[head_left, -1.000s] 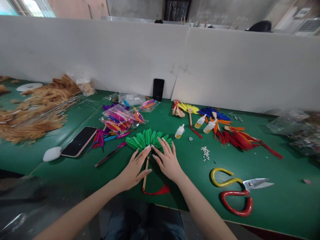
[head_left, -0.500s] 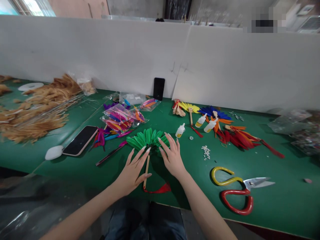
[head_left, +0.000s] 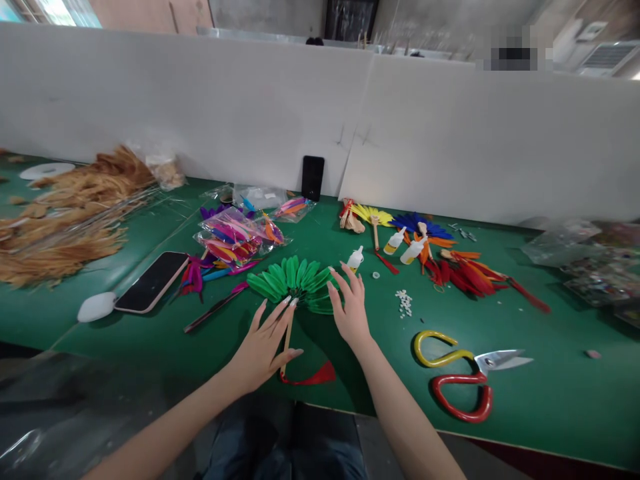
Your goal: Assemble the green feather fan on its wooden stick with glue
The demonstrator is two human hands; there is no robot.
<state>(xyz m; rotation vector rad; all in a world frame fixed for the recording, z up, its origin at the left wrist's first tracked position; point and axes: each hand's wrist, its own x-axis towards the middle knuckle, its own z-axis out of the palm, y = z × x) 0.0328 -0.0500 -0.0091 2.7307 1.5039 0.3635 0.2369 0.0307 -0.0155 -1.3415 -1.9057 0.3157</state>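
A green feather fan [head_left: 291, 277] lies on the table in front of me, its feathers spread away from me. Its thin wooden handle points toward me and ends in a red tassel [head_left: 317, 375]. My left hand [head_left: 267, 343] rests over the handle with fingers stretched, the fingertips touching where the feathers meet the stick. At the fan's right edge is my right hand [head_left: 351, 307], fingers apart and holding nothing. Just beyond it stands a small white glue bottle [head_left: 355, 258], partly hidden by the fingers.
Scissors [head_left: 480, 363] lie at the right, near small white beads [head_left: 404, 303]. Other feather fans, including a yellow one [head_left: 373, 215], and two more bottles sit behind. Bagged feathers [head_left: 233, 233], a phone [head_left: 153, 282] and tan fibres [head_left: 85, 213] are leftward. A white partition [head_left: 200, 107] stands at the back.
My right hand has moved right, off the green feathers, uncovering more of the fan's right side. My left hand stays at the fan's centre. The whole view has shifted slightly.
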